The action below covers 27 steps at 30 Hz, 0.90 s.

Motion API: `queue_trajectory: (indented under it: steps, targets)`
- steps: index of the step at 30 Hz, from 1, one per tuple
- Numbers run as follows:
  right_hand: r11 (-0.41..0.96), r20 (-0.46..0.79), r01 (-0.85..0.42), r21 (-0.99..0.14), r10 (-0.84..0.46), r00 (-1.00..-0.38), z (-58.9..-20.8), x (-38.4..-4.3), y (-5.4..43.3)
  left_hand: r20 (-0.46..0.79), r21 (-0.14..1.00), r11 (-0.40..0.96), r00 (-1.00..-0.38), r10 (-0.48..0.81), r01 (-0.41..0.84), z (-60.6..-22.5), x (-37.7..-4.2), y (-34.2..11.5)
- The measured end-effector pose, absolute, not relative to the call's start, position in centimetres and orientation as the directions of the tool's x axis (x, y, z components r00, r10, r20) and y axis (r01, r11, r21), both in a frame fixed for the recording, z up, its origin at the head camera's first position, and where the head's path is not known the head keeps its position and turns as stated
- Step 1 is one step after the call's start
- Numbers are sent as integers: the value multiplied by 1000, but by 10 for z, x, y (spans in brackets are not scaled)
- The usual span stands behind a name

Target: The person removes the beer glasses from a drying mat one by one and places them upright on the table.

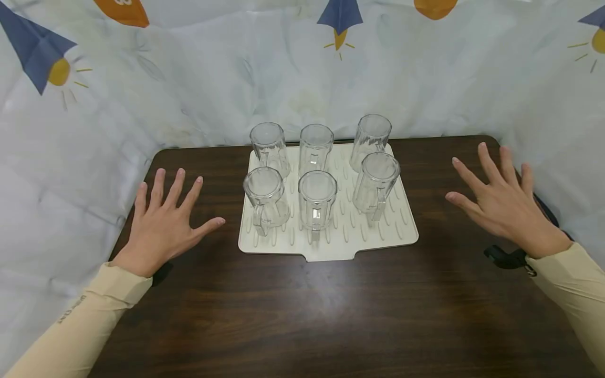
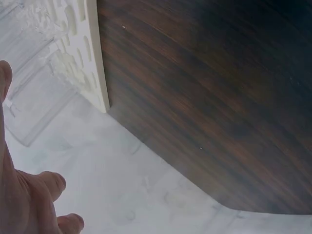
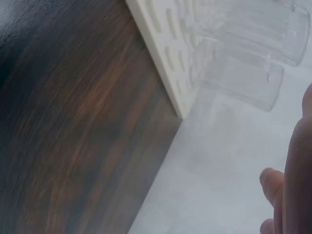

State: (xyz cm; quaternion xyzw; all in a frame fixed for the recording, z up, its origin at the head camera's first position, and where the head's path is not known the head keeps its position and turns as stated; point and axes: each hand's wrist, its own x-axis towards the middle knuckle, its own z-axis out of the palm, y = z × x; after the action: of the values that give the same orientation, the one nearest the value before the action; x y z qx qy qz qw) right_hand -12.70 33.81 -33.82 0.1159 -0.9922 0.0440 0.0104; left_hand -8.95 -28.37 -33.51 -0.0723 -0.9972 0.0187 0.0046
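Several clear glass mugs stand in two rows on a cream ridged drying mat [image 1: 331, 253] in the head view. The front row has a left mug [image 1: 267, 197], a middle mug [image 1: 317, 199] and a right mug [image 1: 376, 184]; handles on these point toward me. Behind them are a left mug [image 1: 269, 142], a middle mug [image 1: 315, 144] and a right mug [image 1: 372, 136]. My left hand [image 1: 163, 226], fingers spread, is left of the mat and touches no mug. To the right, my right hand [image 1: 503, 207] is also spread and holds nothing.
A dark wooden table [image 1: 302, 315] lies under the mat. White cloth [image 1: 198, 79] with rocket prints hangs behind the table and along its sides. Black straps show at both wrists, including a dark band [image 1: 506, 257] at the right one.
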Motion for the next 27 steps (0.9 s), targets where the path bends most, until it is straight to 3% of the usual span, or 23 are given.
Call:
queue_trajectory:
  steps: [8,15,23,27]
  targets:
    - [953,90,-272,-132,-262,-961,-338,-124,327,21,-18,986,-986,166,166,-340,-88,-276]
    - [920,219,-336,-202,-292,-931,-343,-125,313,40,11,982,-981,190,191,-351,-86,-267]
    - [818,440,-465,-339,-299,-847,-358,-126,297,15,47,979,-980,199,200,-366,-83,-253]
    - [749,466,-477,-459,-254,-848,-365,-125,290,-7,73,978,-980,198,197,-373,-83,-247]
